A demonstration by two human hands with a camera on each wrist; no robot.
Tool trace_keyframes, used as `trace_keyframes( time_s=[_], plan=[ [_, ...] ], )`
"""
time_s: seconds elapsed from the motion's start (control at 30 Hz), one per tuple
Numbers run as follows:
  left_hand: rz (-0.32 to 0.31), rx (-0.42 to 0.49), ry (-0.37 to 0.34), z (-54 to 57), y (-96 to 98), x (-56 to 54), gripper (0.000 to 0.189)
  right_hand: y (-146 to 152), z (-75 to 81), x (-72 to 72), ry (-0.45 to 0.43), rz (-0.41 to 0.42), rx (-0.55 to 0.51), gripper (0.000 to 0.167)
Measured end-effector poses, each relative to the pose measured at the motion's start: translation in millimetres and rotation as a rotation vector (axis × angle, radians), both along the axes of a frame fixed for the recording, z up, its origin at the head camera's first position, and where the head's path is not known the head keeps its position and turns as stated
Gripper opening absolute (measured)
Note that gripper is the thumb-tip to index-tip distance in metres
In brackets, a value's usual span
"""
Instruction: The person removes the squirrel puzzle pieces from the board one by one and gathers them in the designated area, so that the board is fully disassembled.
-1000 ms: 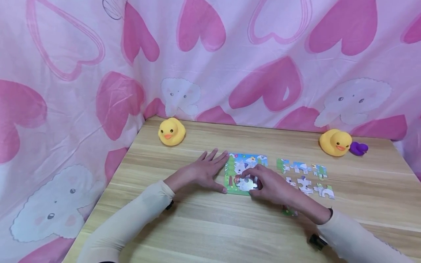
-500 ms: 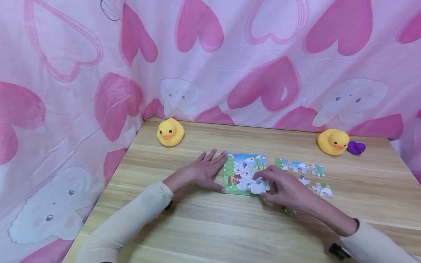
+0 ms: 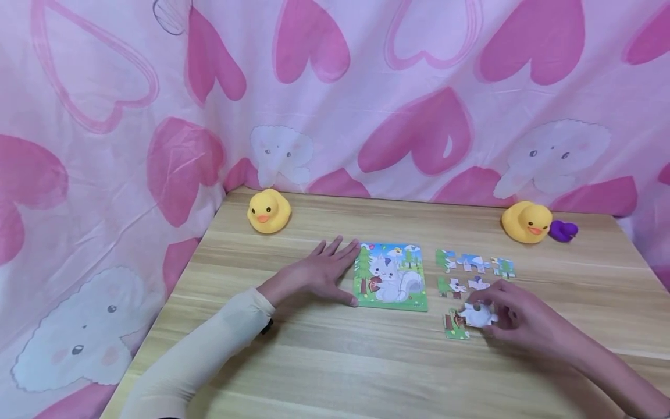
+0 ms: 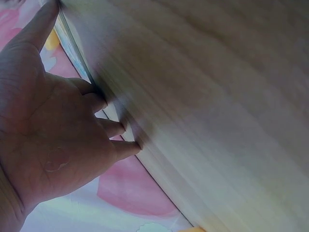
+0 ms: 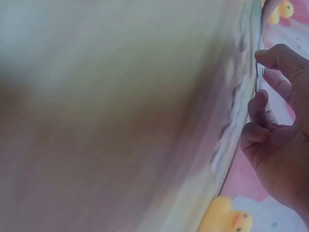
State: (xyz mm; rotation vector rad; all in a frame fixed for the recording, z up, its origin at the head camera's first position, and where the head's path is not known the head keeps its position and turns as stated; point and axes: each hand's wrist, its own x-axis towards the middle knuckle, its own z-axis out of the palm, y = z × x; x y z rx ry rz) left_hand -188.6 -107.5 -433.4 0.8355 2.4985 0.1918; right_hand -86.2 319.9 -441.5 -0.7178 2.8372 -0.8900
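Observation:
A square squirrel picture board (image 3: 398, 276) lies flat on the wooden table. My left hand (image 3: 327, 272) rests at its left edge with fingers spread; in the left wrist view the left hand (image 4: 60, 125) has its fingertips down on the tabletop. My right hand (image 3: 528, 317) pinches a mostly white puzzle piece (image 3: 478, 315) between thumb and fingers. It is beside the bottom-left puzzle piece (image 3: 455, 327), among the loose pieces right of the board. From the right wrist, the held piece appears as a thin edge between the fingertips (image 5: 263, 57). The right hand hides part of the middle row.
Loose pieces, such as the top-middle puzzle piece (image 3: 473, 263), lie in rows. A yellow duck (image 3: 269, 211) stands at the back left. Another yellow duck (image 3: 526, 222) and a small purple duck (image 3: 563, 231) stand at the back right. A pink heart-print curtain (image 3: 314, 105) borders the table.
My right hand has carried the white puzzle piece from on top of the picture board rightward to the loose pieces. The board's picture is now uncovered. The left hand stays in place.

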Motion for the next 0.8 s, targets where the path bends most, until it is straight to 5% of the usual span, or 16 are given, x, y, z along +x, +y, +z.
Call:
trace_keyframes(
  time_s=[0.17,0.47,0.8],
  plan=[
    [0.001,0.006,0.003,-1.1,-0.1,-0.5,0.123,16.0,-7.5,8.7,-0.064,-0.052,0.024,0.052],
    [0.002,-0.006,0.006,-1.6,-1.2,-0.2,0.123,26.2,-17.0,13.5,-0.040,0.001,0.050,0.054],
    [-0.029,0.011,0.031,-0.4,-2.3,0.4,0.123,11.6,-5.6,13.5,-0.020,0.001,0.100,0.052]
  ],
)
